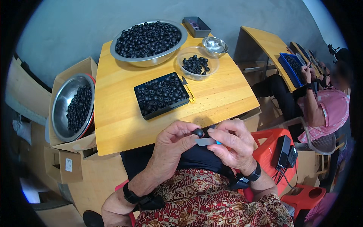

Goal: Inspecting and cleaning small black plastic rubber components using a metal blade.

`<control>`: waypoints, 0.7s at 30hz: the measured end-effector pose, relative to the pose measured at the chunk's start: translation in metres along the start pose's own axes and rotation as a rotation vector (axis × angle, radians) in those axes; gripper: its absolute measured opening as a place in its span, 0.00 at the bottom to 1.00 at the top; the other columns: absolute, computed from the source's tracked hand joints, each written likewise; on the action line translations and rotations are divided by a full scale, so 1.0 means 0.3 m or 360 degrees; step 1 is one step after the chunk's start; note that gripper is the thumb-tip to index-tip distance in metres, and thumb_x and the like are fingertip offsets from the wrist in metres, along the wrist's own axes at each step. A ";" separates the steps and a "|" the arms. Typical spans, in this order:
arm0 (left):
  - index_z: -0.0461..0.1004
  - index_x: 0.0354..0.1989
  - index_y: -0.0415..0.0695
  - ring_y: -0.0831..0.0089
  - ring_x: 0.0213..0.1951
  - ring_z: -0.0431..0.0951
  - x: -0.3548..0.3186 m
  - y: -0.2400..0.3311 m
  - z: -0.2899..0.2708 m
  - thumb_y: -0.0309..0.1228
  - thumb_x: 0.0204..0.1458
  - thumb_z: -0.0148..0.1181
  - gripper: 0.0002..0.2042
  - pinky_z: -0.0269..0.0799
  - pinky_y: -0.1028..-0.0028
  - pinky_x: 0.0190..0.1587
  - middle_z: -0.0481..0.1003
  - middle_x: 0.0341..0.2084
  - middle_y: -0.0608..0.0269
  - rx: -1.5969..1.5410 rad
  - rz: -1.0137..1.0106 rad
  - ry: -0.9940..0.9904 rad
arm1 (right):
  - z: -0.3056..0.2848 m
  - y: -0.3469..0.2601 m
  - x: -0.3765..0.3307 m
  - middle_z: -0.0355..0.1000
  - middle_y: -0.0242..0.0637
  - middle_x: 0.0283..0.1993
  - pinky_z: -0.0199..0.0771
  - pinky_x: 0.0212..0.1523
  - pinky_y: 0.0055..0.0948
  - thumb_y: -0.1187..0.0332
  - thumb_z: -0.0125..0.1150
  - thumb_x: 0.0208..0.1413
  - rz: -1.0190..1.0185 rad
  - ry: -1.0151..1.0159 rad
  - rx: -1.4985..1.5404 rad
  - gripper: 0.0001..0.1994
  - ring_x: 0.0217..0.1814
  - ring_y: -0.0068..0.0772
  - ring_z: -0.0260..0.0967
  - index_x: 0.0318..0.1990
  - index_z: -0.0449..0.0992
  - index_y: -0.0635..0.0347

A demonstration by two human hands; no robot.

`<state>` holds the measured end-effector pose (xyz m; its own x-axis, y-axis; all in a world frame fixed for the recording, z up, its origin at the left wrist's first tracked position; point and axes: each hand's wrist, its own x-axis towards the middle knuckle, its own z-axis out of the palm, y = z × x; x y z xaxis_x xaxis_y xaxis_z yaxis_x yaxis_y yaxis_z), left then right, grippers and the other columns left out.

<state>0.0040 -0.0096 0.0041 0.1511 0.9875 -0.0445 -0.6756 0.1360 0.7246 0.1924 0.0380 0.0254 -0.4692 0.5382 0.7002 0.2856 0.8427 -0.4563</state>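
Between the thumb and fingers of my left hand (170,143) is a small round black piece (197,132). My right hand (235,145) grips a small knife, whose short flat blade (205,142) points left, right beside the black piece; a bit of blue shows at its handle, the rest being hidden by my fingers. Both hands are in front of the table edge, above my lap. Just beyond them on the table, a black rectangular tray (168,109) is full of similar round black pieces, many with a hole. A yellow-handled tool (191,96) lies along its right side.
A large steel bowl (151,61) heaped with black pieces stands at the wooden table's (117,128) back, near a clear plastic bowl (211,72), a small metal bowl (223,48) and a grey box (203,32). Left is another basin (62,102); right, a red stool (264,155) and a co-worker (325,109).
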 end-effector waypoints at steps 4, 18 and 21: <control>0.72 0.44 0.40 0.79 0.42 0.75 0.003 -0.003 -0.003 0.20 0.53 0.60 0.11 0.70 0.79 0.48 0.77 0.37 0.64 -0.0047 -0.0013 0.0001 | -0.011 -0.016 0.005 0.70 0.34 0.34 0.68 0.27 0.26 0.71 0.72 0.38 -0.0062 -0.0061 -0.0055 0.19 0.29 0.31 0.66 0.43 0.80 0.58; 0.72 0.44 0.39 0.80 0.41 0.75 -0.006 -0.003 0.006 0.19 0.53 0.59 0.11 0.70 0.80 0.48 0.76 0.37 0.64 -0.0061 -0.0045 0.0052 | 0.016 0.010 -0.013 0.69 0.35 0.35 0.67 0.25 0.25 0.75 0.73 0.36 -0.0209 0.0011 -0.0293 0.23 0.28 0.32 0.66 0.45 0.79 0.59; 0.72 0.44 0.39 0.80 0.41 0.75 -0.003 -0.007 0.008 0.19 0.53 0.59 0.11 0.71 0.80 0.48 0.76 0.36 0.64 -0.0065 -0.0054 0.0069 | 0.016 0.010 -0.013 0.69 0.35 0.35 0.67 0.25 0.26 0.74 0.73 0.36 -0.0226 -0.0008 -0.0288 0.23 0.28 0.32 0.65 0.45 0.79 0.59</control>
<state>0.0070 -0.0111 0.0041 0.1438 0.9846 -0.0991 -0.6996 0.1720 0.6935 0.1911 0.0383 0.0185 -0.5192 0.4143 0.7475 0.3616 0.8990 -0.2471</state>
